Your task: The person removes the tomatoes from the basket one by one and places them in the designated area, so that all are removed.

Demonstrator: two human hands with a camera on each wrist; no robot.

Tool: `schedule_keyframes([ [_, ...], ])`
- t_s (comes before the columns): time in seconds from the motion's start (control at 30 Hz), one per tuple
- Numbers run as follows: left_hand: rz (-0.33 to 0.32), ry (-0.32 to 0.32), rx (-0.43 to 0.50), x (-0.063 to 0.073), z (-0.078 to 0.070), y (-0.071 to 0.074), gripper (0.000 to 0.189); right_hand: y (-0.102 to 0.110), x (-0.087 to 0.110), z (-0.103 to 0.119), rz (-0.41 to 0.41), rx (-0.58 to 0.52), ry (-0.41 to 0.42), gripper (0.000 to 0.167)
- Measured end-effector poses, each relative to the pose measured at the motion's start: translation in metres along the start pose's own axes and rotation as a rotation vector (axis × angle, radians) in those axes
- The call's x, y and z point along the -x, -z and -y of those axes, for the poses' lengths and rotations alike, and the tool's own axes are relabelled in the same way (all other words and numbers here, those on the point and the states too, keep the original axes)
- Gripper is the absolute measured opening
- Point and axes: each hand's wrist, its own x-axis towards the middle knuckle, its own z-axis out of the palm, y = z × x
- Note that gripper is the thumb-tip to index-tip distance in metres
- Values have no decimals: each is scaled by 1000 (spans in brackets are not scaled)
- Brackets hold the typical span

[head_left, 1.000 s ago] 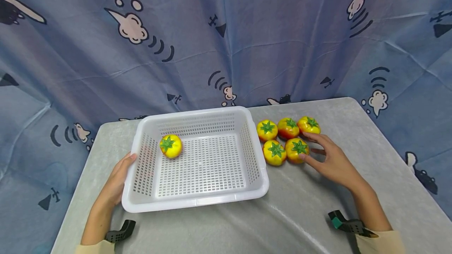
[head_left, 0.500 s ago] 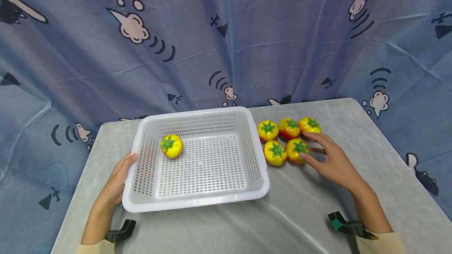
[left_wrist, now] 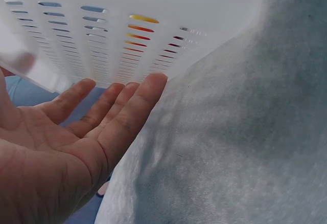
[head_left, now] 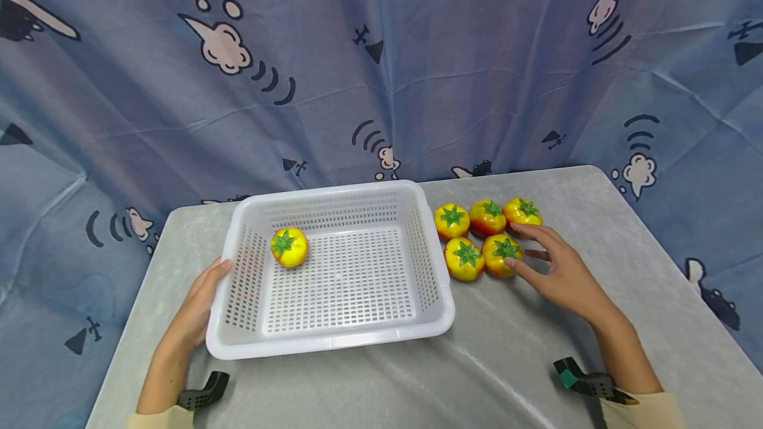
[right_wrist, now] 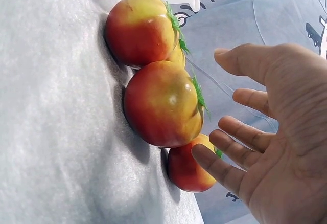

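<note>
A white perforated plastic basket (head_left: 338, 343) rests on the table with one yellow-and-red toy tomato (head_left: 289, 247) inside, near its left wall. My left hand (head_left: 199, 300) holds the basket's left side, thumb at the rim; in the left wrist view its fingers (left_wrist: 135, 109) reach the outer wall. Several more toy tomatoes with green star-shaped tops stand grouped right of the basket. My right hand (head_left: 557, 270) hovers at the front right tomato (head_left: 497, 263), its thumb overlapping it in the head view. The right wrist view shows a gap between the spread fingers (right_wrist: 227, 170) and this tomato (right_wrist: 161, 104).
The table (head_left: 411, 382) has a pale grey cover. A blue patterned curtain (head_left: 381, 85) hangs behind and at both sides. Another tomato (head_left: 522, 211) sits at the back right, close to the right fingertips. Both wrists carry dark straps (head_left: 587, 377).
</note>
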Motion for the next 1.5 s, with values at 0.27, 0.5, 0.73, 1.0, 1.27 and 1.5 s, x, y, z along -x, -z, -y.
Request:
schedule_keyframes([
  [0.27,0,-2,3,0,0,0,70,-1,0,0,7,-10,10,62],
  [0.5,6,-11,4,0,0,0,70,-2,-1,0,3,-13,20,61],
  [0.73,13,-5,21,1,-1,1,71,-3,-1,2,4,-15,32,62],
  [1.0,1,-8,33,1,0,2,70,-5,-3,11,2,12,39,60],
  [1.27,-8,5,27,1,0,0,72,-5,-5,14,4,23,43,58],
  [1.5,-26,21,8,0,-1,-1,72,3,-2,17,-34,58,39,59],
])
